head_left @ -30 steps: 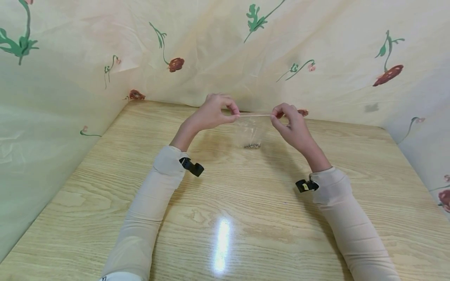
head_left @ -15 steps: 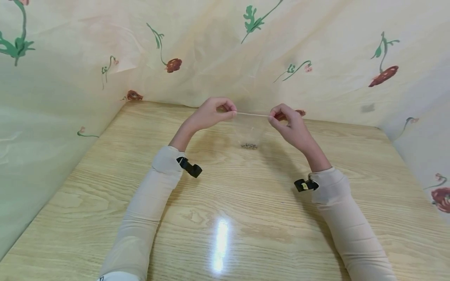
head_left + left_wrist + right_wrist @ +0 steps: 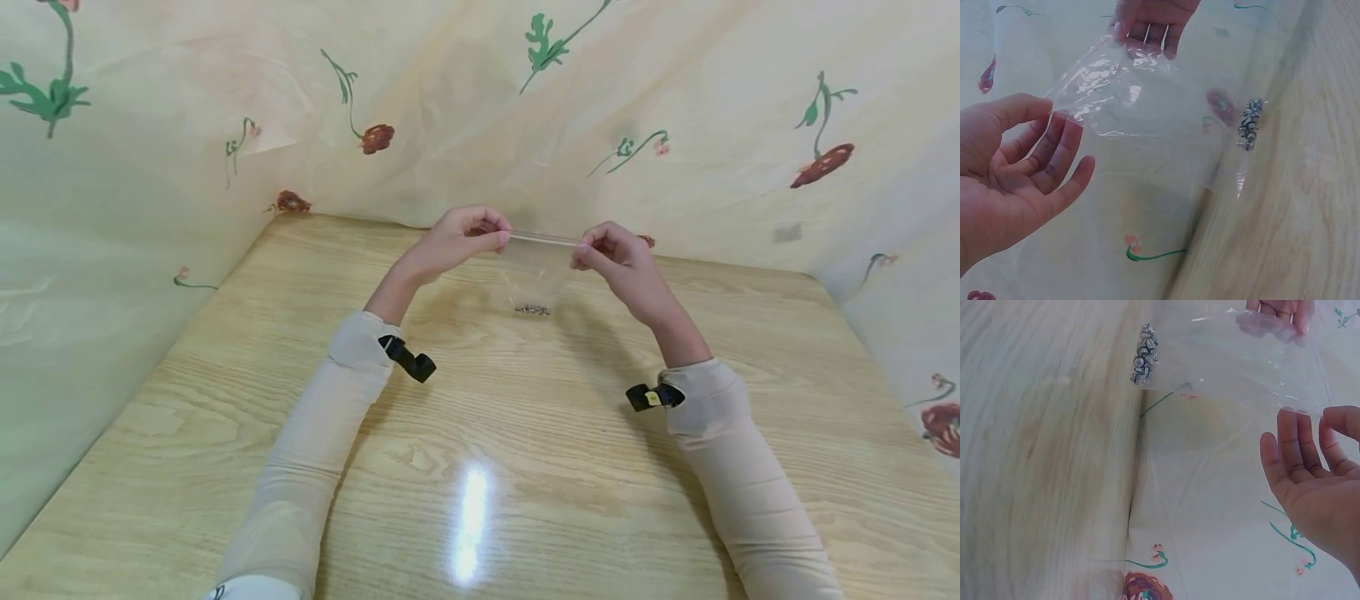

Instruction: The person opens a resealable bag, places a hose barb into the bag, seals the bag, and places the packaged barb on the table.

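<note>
A clear plastic zip bag (image 3: 534,271) hangs upright between the two hands near the back of the table. Several small shiny metal pieces that look like screws (image 3: 1249,124) lie gathered along its bottom. My left hand (image 3: 462,240) pinches the left top corner between thumb and fingers. The right top corner is pinched by my right hand (image 3: 618,265). Between them the top edge is stretched nearly straight. In the right wrist view the screws (image 3: 1145,355) sit at the bag's far end, and my right hand's other fingers (image 3: 1298,440) lie against or behind the film.
The wooden table (image 3: 525,450) spreads in front of both arms, with a bright light reflection on it. A flower-printed cloth (image 3: 465,108) stands close behind the hands and along the sides. Each wrist carries a black camera strap (image 3: 407,358).
The bag's top edge has tipped so that a wider band of it shows. The right hand's fingers have shifted slightly at their corner. Both hands keep their hold throughout.
</note>
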Available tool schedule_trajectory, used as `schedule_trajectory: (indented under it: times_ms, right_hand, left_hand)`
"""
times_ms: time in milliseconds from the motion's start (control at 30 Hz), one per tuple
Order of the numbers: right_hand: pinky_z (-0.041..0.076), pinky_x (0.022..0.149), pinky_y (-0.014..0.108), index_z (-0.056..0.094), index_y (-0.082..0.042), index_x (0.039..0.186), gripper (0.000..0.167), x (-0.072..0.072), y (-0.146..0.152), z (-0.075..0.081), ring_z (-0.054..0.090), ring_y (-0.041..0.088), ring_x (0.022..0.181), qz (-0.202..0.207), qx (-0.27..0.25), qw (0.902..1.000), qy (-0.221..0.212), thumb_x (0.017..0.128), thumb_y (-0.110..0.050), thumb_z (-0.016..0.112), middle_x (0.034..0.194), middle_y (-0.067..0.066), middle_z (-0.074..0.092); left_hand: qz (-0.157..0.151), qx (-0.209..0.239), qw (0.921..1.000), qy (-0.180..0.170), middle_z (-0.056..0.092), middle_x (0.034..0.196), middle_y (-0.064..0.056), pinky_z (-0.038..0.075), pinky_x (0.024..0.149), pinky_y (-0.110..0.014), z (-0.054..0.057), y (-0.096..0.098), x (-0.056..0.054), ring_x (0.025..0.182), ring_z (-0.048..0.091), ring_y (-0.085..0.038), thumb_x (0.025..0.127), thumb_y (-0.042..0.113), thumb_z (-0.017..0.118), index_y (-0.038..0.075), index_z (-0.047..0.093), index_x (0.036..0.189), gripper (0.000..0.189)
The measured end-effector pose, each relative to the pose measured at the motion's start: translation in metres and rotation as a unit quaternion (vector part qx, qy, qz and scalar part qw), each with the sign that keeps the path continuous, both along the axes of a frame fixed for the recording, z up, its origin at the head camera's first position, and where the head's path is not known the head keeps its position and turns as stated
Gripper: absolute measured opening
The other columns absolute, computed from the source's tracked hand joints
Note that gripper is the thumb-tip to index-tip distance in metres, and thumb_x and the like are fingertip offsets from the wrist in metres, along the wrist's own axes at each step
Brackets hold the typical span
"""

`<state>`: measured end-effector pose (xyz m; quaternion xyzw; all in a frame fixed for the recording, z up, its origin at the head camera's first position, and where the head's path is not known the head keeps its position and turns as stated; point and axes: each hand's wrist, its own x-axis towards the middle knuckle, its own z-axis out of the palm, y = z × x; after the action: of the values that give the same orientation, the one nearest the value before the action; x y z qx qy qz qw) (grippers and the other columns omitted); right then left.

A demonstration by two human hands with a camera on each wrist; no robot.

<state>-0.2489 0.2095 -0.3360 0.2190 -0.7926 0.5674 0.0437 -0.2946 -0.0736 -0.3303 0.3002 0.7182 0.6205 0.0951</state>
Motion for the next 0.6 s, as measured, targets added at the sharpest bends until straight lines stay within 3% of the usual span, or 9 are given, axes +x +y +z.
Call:
schedule_trajectory:
  times_ms: [100,233,467,600]
  right_hand:
    - [0.055,0.087,0.024,0.056,0.004,0.106,0.022,0.003,-0.001,0.000,0.065,0.020,0.090,0.003,-0.026,0.9994,-0.023,0.103,-0.018,0.058,0.095,0.005,0.065]
    - [0.057,0.082,0.027,0.057,0.000,0.105,0.018,0.010,-0.002,-0.001,0.065,0.021,0.088,0.010,-0.056,0.9969,-0.055,0.102,-0.018,0.060,0.094,0.006,0.066]
    - [0.060,0.070,0.030,0.057,0.000,0.102,0.008,0.025,-0.003,0.003,0.066,0.016,0.080,0.031,-0.086,0.9916,-0.092,0.102,-0.008,0.058,0.088,0.005,0.063]
    - [0.059,0.067,0.030,0.057,-0.004,0.103,0.007,0.037,-0.004,0.008,0.066,0.015,0.079,0.016,-0.068,0.9909,-0.115,0.103,-0.011,0.057,0.087,0.004,0.064]
  left_hand:
    - [-0.004,0.017,0.9994,-0.030,0.062,0.100,-0.012,0.053,0.099,-0.039,0.000,0.001,0.004,0.092,0.062,-0.016,0.102,0.005,0.058,-0.006,0.060,0.115,0.018]
    - [-0.010,0.027,0.9978,-0.060,0.061,0.096,-0.006,0.054,0.097,-0.041,0.000,0.002,0.010,0.090,0.064,-0.019,0.102,0.003,0.057,-0.007,0.057,0.118,0.019]
    - [-0.032,0.027,0.9969,-0.067,0.058,0.102,-0.016,0.059,0.088,-0.043,0.001,0.001,0.020,0.091,0.065,-0.032,0.101,0.002,0.058,-0.005,0.058,0.114,0.015]
    - [-0.042,0.030,0.9959,-0.073,0.057,0.101,-0.016,0.060,0.080,-0.040,0.002,0.001,0.028,0.087,0.065,-0.026,0.100,0.000,0.058,-0.003,0.058,0.112,0.012]
